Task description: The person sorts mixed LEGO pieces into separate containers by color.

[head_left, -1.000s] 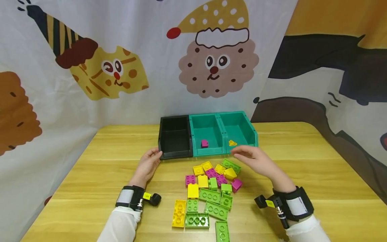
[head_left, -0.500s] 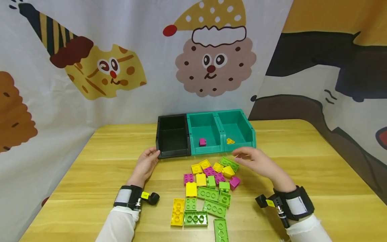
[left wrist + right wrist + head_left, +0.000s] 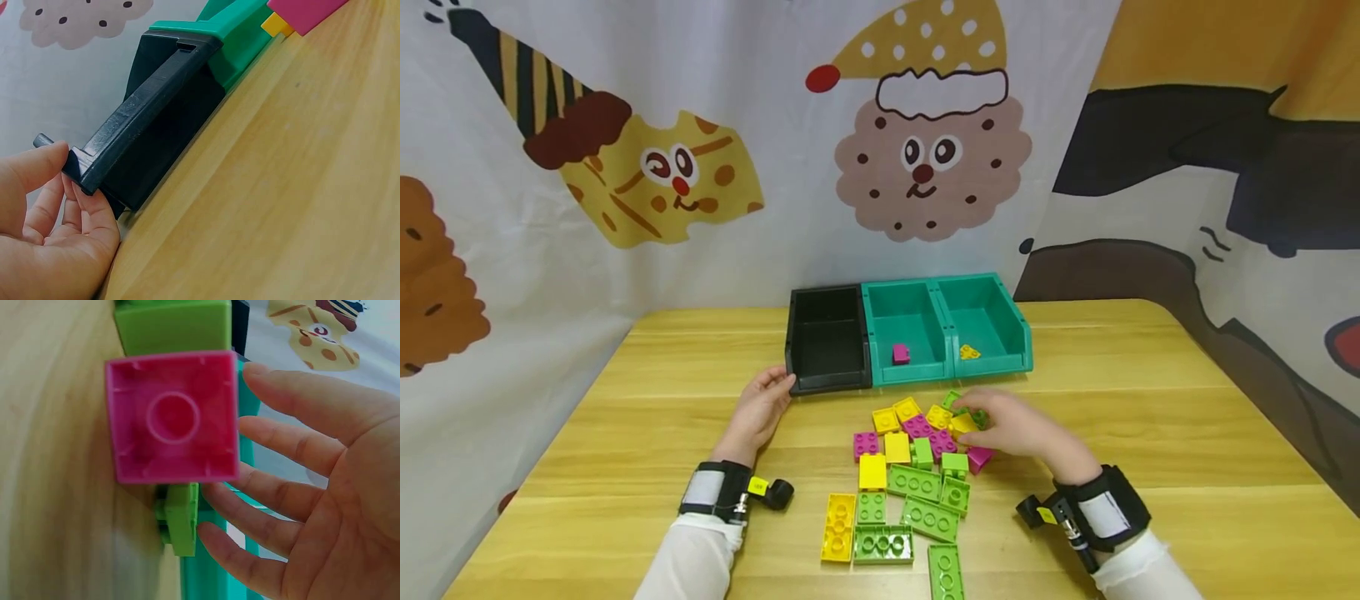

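My left hand [image 3: 756, 417] pinches the near left corner of the black bin [image 3: 828, 387] between thumb and fingers. In the left wrist view, the thumb lies on top of the bin's rim [image 3: 134, 112] and the fingers curl beneath. My right hand [image 3: 1015, 427] is over the far right of the brick pile, its fingers spread and holding nothing. Under its fingertips lie a green brick [image 3: 951, 400], partly hidden, and a yellow sloped brick [image 3: 961, 426]. A magenta brick [image 3: 172, 419] fills the middle of the right wrist view, beside the thumb and fingers; another green brick [image 3: 181, 519] stands behind it.
Two joined teal bins [image 3: 912, 373] adjoin the black one; one holds a magenta brick [image 3: 901, 354], the other a yellow piece [image 3: 970, 352]. Several green, yellow and magenta bricks lie on the wooden table [image 3: 647, 467]. A printed curtain [image 3: 797, 250] hangs behind.
My right hand has moved down and left from in front of the right teal bin to the far right of the pile. The left hand keeps its grip on the black bin.
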`<action>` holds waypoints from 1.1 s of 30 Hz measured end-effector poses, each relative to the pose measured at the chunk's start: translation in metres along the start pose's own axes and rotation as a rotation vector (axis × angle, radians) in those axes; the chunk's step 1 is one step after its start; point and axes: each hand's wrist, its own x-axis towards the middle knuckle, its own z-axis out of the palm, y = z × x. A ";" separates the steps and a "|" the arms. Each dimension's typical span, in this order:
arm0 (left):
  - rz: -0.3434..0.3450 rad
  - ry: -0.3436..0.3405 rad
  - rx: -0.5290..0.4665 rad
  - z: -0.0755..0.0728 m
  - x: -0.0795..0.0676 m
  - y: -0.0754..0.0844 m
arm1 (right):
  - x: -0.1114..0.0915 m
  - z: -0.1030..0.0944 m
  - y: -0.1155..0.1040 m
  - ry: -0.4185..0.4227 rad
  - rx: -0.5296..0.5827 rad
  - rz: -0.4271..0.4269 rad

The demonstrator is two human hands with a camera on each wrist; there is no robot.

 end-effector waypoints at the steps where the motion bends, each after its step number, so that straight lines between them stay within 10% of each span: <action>1: -0.001 0.000 0.003 0.000 0.000 0.000 | 0.000 0.002 0.001 -0.002 -0.011 -0.006; 33: -0.010 0.005 0.002 0.000 0.000 0.001 | 0.007 0.013 0.004 0.036 -0.057 -0.027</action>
